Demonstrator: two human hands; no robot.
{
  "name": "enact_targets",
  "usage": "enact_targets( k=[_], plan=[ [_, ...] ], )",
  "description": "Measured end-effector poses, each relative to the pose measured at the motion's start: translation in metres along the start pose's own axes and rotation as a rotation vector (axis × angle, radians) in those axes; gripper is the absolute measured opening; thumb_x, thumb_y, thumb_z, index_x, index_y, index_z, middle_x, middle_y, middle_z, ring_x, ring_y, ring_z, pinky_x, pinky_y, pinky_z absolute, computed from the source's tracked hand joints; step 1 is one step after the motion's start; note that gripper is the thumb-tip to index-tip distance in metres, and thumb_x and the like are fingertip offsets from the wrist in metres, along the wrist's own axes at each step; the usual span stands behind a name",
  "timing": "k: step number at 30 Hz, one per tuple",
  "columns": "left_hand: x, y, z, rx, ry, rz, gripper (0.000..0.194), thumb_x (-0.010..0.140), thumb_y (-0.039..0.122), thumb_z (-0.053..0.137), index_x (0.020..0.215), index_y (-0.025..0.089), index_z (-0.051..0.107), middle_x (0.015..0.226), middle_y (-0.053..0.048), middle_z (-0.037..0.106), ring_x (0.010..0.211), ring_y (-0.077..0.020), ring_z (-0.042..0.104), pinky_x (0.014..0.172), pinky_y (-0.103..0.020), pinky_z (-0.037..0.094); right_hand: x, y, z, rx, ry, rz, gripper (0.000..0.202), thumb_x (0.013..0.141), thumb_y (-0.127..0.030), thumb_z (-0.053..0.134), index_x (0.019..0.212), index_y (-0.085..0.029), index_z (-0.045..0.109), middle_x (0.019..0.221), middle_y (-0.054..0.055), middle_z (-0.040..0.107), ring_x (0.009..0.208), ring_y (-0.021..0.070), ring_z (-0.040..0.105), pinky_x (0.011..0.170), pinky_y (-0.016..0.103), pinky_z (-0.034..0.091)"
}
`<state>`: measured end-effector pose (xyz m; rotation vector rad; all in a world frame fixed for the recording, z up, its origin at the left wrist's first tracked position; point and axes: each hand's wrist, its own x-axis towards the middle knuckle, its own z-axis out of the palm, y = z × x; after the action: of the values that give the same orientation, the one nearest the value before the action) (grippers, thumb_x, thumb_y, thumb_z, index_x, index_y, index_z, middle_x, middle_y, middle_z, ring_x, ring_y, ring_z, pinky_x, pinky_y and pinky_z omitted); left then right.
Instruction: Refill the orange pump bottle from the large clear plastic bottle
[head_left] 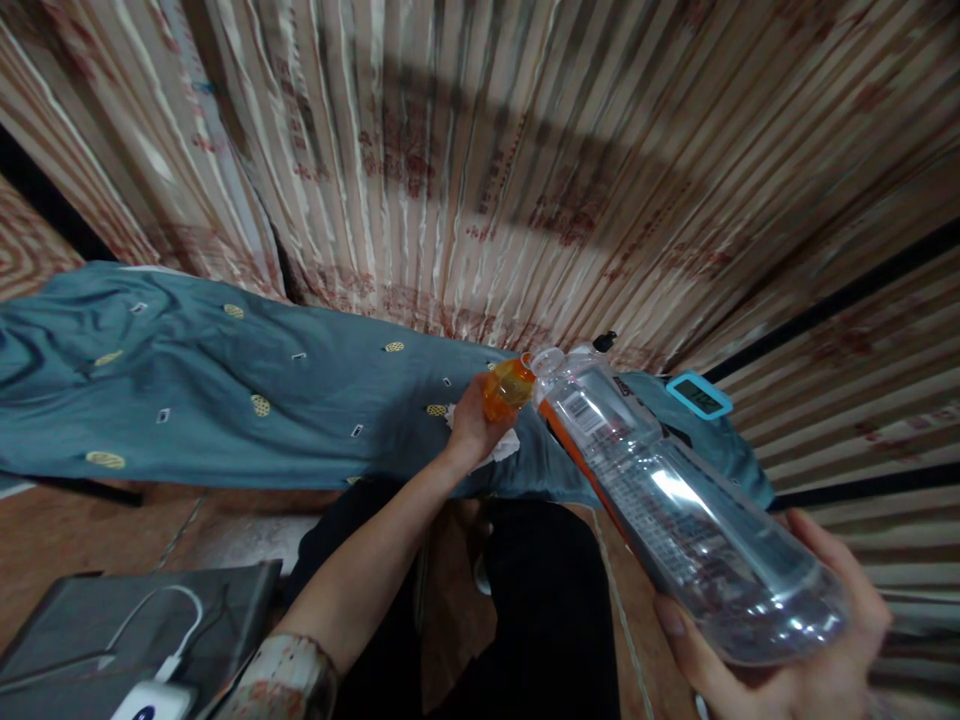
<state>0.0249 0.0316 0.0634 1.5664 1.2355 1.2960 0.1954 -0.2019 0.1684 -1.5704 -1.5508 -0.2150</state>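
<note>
My left hand [477,425] is wrapped round a small orange bottle [508,388], tilted with its mouth toward the right. In my right hand [806,640] lies a large clear plastic bottle [679,510], gripped near its base and slanting down to the left. Its neck meets or nearly meets the mouth of the orange bottle; whether they touch I cannot tell. The label shows a barcode and an orange edge. Beneath my left hand a crumpled white tissue [504,447] rests on the teal patterned cloth [315,400].
A blue-framed digital display [699,396] sits at the cloth's right end. Behind the large bottle pokes a black pump top [604,341]. Striped curtains [465,180] hang behind. At lower left, a white device [156,700] with a cable lies on a grey surface [67,640].
</note>
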Motion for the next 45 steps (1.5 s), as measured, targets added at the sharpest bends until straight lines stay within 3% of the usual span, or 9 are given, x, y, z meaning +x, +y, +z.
enact_targets(
  k=[3, 7, 11, 18, 29, 45],
  plan=[
    [0.000, 0.000, 0.000, -0.007, 0.004, -0.016, 0.047, 0.071, 0.019, 0.082, 0.113, 0.017, 0.062, 0.114, -0.012, 0.076, 0.106, -0.0301, 0.074, 0.095, -0.046, 0.058, 0.002, -0.002, 0.000, -0.065, -0.001, -0.071, 0.111, 0.074, -0.052, 0.088, 0.164, -0.023, 0.030, 0.126, 0.009, 0.048, 0.103, 0.0212, 0.056, 0.082, 0.029, 0.050],
    [0.000, 0.001, -0.001, -0.048, 0.002, -0.015, 0.044, 0.071, 0.021, 0.083, 0.110, 0.018, 0.064, 0.112, -0.011, 0.076, 0.104, -0.0289, 0.074, 0.094, -0.044, 0.059, 0.000, -0.003, 0.000, -0.030, -0.003, 0.026, 0.111, 0.074, -0.053, 0.087, 0.164, -0.024, 0.029, 0.132, 0.010, 0.048, 0.107, 0.0233, 0.056, 0.089, 0.034, 0.049],
    [0.000, 0.002, -0.002, -0.053, 0.013, -0.010, 0.043, 0.071, 0.022, 0.084, 0.108, 0.019, 0.064, 0.111, -0.011, 0.076, 0.103, -0.0288, 0.074, 0.094, -0.044, 0.058, 0.000, -0.004, 0.000, -0.036, 0.004, -0.009, 0.110, 0.075, -0.053, 0.087, 0.165, -0.025, 0.029, 0.128, 0.009, 0.048, 0.100, 0.0205, 0.057, 0.084, 0.031, 0.050],
    [0.001, 0.002, -0.001, -0.022, 0.005, -0.023, 0.044, 0.070, 0.019, 0.082, 0.110, 0.017, 0.063, 0.111, -0.011, 0.076, 0.104, -0.0302, 0.074, 0.094, -0.046, 0.059, -0.005, 0.001, 0.000, 0.005, 0.005, 0.039, 0.115, 0.071, -0.051, 0.090, 0.165, -0.025, 0.028, 0.134, 0.010, 0.047, 0.109, 0.0239, 0.056, 0.092, 0.034, 0.047],
    [0.000, 0.000, -0.002, -0.056, 0.015, -0.019, 0.043, 0.069, 0.022, 0.086, 0.107, 0.020, 0.065, 0.108, -0.009, 0.076, 0.102, -0.0291, 0.074, 0.091, -0.044, 0.059, -0.002, 0.001, 0.000, -0.057, 0.003, -0.036, 0.113, 0.074, -0.052, 0.087, 0.165, -0.022, 0.027, 0.131, 0.011, 0.049, 0.105, 0.0231, 0.058, 0.086, 0.033, 0.049],
    [0.001, -0.008, 0.003, -0.069, 0.020, 0.019, 0.044, 0.070, 0.022, 0.082, 0.109, 0.019, 0.063, 0.109, -0.010, 0.076, 0.104, -0.0290, 0.073, 0.094, -0.045, 0.058, -0.002, -0.006, 0.002, -0.043, 0.020, 0.001, 0.111, 0.075, -0.056, 0.086, 0.164, -0.023, 0.029, 0.131, 0.011, 0.049, 0.105, 0.0225, 0.058, 0.085, 0.032, 0.050]
  ],
)
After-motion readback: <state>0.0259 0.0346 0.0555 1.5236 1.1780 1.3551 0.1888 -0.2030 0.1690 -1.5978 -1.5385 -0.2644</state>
